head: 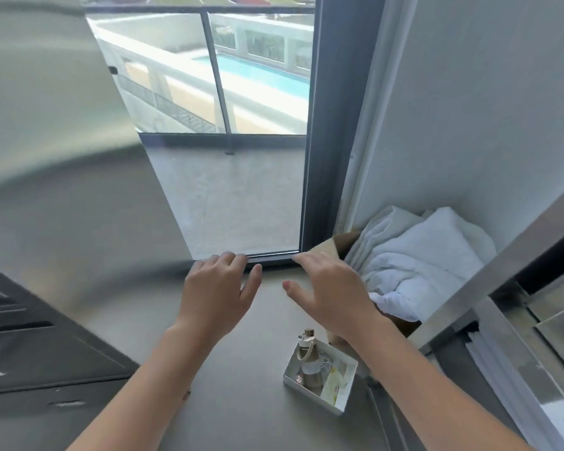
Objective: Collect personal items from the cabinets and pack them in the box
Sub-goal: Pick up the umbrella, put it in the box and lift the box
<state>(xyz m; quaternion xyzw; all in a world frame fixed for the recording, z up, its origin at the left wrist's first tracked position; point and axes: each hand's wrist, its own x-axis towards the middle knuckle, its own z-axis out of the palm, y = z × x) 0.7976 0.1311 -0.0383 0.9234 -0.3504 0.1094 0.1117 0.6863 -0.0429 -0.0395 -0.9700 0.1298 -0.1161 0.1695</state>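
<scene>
Both hands are empty with fingers spread. The left hand (219,289) and right hand (331,288) float side by side. Below the right hand sits the white box (319,374) with a bottle (306,354) inside. White towels (417,258) lie just right of it.

Glass door (238,196): beyond the fingertips of both hands, dark frame, reaching down to the floor.
Balcony railing (215,76): far past the hands, dark posts with glass panes.
Pool (267,74): far beyond the railing, pale blue water.
Floor (241,402): grey, under both forearms.
Wall (485,125): white, up and right of the right hand.
Dark furniture (30,346): well left of the left forearm, blurred.
</scene>
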